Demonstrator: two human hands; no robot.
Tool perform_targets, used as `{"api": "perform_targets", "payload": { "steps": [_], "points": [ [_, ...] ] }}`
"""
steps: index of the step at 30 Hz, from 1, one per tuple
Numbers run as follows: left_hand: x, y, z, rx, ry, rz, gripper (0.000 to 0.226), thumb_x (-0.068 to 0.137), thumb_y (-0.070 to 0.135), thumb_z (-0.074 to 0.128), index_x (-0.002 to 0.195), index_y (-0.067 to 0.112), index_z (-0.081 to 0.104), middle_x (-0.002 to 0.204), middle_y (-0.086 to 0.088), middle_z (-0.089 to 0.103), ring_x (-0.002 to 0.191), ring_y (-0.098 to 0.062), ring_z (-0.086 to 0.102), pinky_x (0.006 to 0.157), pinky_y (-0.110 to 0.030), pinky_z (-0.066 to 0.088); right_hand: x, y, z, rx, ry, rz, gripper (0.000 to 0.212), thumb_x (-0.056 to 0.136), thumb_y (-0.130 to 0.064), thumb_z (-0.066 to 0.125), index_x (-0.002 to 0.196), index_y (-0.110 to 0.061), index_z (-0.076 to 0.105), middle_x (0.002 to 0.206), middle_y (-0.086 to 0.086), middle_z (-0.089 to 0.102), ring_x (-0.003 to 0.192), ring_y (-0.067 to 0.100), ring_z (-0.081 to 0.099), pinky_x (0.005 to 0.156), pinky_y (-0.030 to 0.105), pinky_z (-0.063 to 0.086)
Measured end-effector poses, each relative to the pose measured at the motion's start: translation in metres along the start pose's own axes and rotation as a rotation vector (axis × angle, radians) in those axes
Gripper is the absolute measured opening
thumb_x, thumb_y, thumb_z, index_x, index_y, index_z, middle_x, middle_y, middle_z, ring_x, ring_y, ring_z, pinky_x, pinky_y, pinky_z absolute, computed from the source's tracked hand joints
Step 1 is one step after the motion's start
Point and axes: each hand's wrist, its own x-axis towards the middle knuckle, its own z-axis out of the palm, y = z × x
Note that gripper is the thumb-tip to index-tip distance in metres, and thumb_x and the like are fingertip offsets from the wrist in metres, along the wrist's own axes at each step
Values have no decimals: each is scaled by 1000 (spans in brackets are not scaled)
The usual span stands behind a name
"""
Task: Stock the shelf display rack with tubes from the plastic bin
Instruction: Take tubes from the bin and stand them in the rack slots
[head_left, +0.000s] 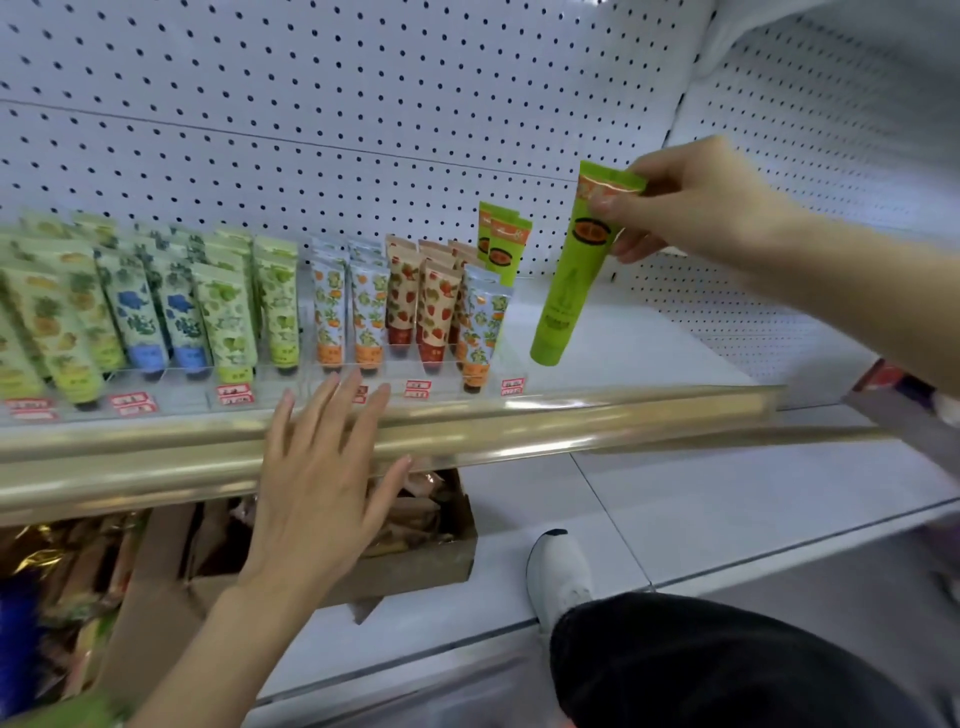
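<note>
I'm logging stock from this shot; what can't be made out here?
Head view only:
1. Price tags: print blurred, too small.
2. Green tube, top end: covered by the right hand.
3. Cardboard box contents: partly hidden by the left hand and shelf rail.

Tubes (332, 306) stand in rows in the rack (270, 376) on the shelf (623, 343), with the holey wall (363, 104) behind. Right of them, the right hand (696, 202) holds one tube (566, 291) above the shelf. The left hand (317, 483) is before the shelf rail (571, 415). Below sits a box (415, 571), a shoe (558, 571) on its right.
</note>
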Motion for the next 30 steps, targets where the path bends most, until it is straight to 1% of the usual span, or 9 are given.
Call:
{"api": "perform_targets", "payload": {
  "steps": [3, 7, 10, 11, 14, 19, 23, 27, 30],
  "points": [
    [-2, -2, 2, -5, -15, -30, 64, 95, 52, 29, 144, 13, 39, 148, -11, 42, 140, -28, 35, 117, -51, 16, 12, 6, 6, -31, 34, 20, 28, 87, -24, 67, 92, 3, 67, 72, 7, 66, 48, 1, 62, 44, 7, 42],
    [-5, -7, 0, 4, -20, -37, 65, 95, 54, 26, 145, 14, 38, 147, -12, 43, 139, -29, 36, 115, -53, 16, 26, 14, 19, -32, 39, 45, 30, 87, -26, 68, 93, 3, 68, 74, 11, 69, 59, 13, 65, 54, 13, 53],
    [-5, -9, -1, 10, -30, -42, 66, 95, 56, 25, 146, 15, 37, 148, -12, 42, 140, -28, 34, 115, -52, 15, 32, 16, 30, -49, 40, 44, 26, 87, -27, 67, 90, -1, 69, 73, 10, 68, 56, 10, 64, 46, 9, 45],
    [-6, -10, -1, 11, -33, -42, 66, 95, 56, 25, 146, 16, 36, 149, -12, 41, 141, -28, 33, 115, -52, 14, 34, 17, 34, -49, 39, 40, 26, 87, -28, 67, 90, -2, 70, 73, 9, 68, 55, 10, 64, 47, 10, 47],
    [-6, -13, 0, 19, -47, -42, 67, 94, 57, 26, 147, 17, 34, 152, -11, 36, 143, -26, 29, 116, -53, 12, 40, 21, 41, -29, 33, 41, 25, 87, -26, 68, 91, -2, 69, 72, 10, 67, 59, 14, 65, 61, 18, 58],
    [-5, -18, 0, 26, -48, -25, 69, 93, 60, 28, 148, 17, 34, 155, -10, 32, 145, -25, 24, 117, -54, 10, 45, 29, 52, -29, 11, 40, 26, 86, -27, 69, 89, -1, 70, 70, 10, 68, 59, 15, 65, 67, 24, 59],
    [-5, -20, 1, 18, -50, -19, 71, 92, 61, 28, 148, 18, 32, 155, -10, 31, 145, -25, 23, 117, -54, 11, 48, 33, 57, -28, 3, 46, 26, 86, -25, 69, 88, 1, 68, 67, 10, 66, 55, 11, 63, 61, 20, 58],
    [-5, -19, 0, 20, -52, -22, 72, 92, 62, 29, 148, 17, 32, 154, -10, 33, 145, -25, 24, 116, -54, 13, 52, 34, 58, -19, 3, 62, 28, 86, -25, 69, 90, 3, 68, 72, 16, 67, 56, 14, 64, 58, 19, 58],
    [-5, -19, 1, 21, -50, -22, 72, 92, 62, 28, 148, 16, 33, 154, -11, 33, 145, -25, 24, 117, -54, 13, 55, 33, 60, -13, -21, 68, 25, 86, -25, 69, 88, 0, 68, 76, 17, 69, 59, 16, 65, 60, 22, 59]
  ]
}}
